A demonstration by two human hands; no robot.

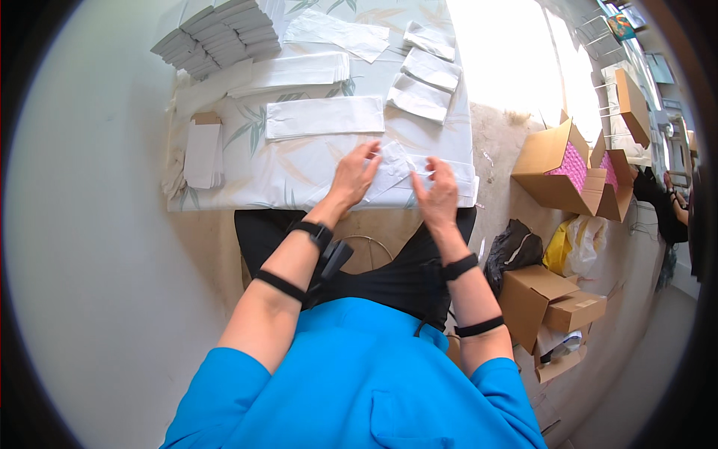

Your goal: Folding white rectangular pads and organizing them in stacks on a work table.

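Observation:
A crumpled white piece of thin paper or cloth (390,166) lies near the table's front edge, between my two hands. My left hand (353,178) is at its left side, fingers loosely bent and parted from the thumb. To the right, my right hand (440,196) has its thumb and fingers spread beside the piece, over a flat white strip (460,178). Neither hand visibly grips anything. Just beyond them lies a long flat white folded stack (325,117). Three folded white bundles (419,97) rest in a row at the far right.
The table (247,168) has a leaf-patterned cover. Tall white stacks (224,34) stand at the back left, with a small box of white cards (203,153) nearer. On the floor to the right are open cartons (542,161), bags (516,247) and more boxes (535,295).

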